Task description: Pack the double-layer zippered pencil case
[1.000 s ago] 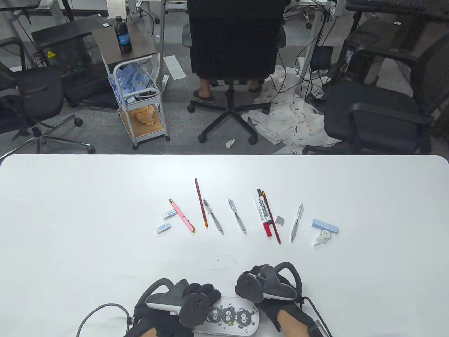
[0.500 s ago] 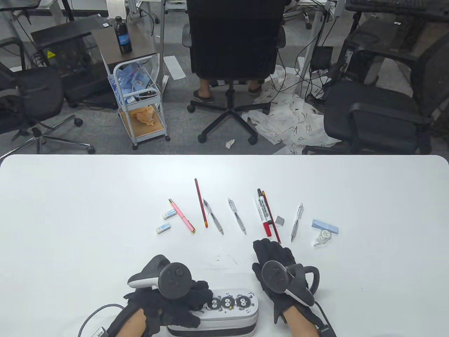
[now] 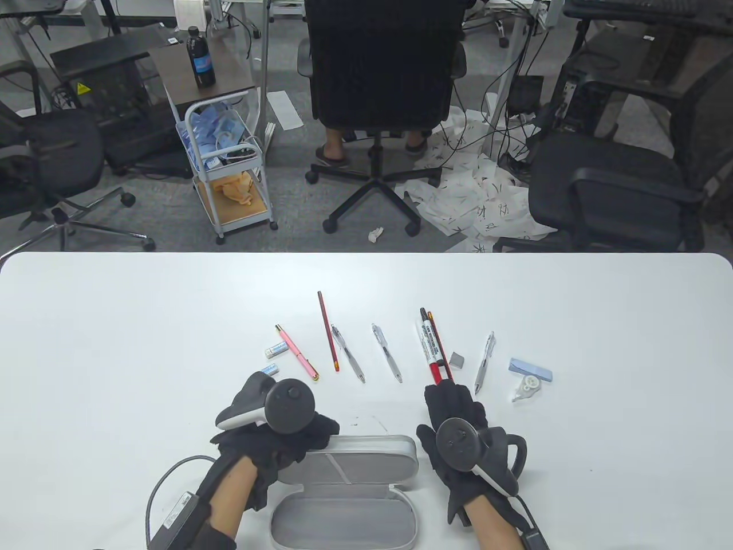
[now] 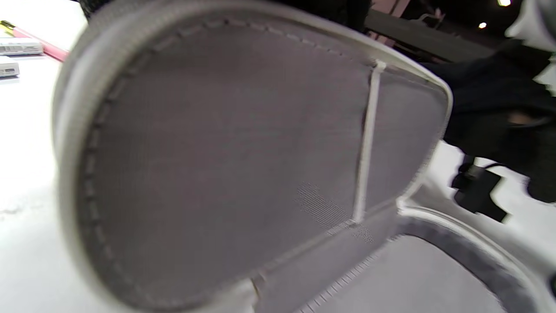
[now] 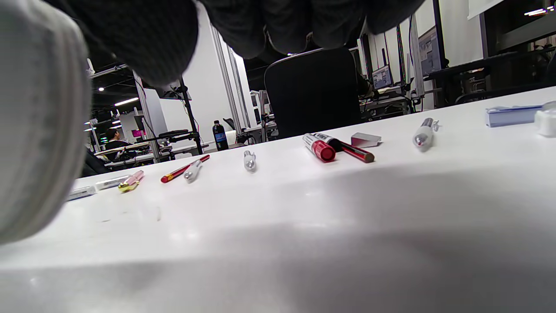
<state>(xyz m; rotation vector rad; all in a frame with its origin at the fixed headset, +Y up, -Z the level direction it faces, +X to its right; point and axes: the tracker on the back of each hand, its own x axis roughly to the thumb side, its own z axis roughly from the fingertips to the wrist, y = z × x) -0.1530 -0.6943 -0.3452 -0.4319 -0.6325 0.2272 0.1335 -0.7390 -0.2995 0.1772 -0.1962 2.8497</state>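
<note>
Black-gloved hands (image 3: pixel 275 447), bare forearms

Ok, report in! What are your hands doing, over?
Left hand holds pencil case lid up. Right hand flat on table, fingertips at red-capped marker, holding nothing. Case open, nothing visible inside.

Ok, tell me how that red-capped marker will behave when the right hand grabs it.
The marker looks round, so a nudge could roll it. A pencil lies against it and may get dragged along. It's probably stiff and light for the right hand.
</note>
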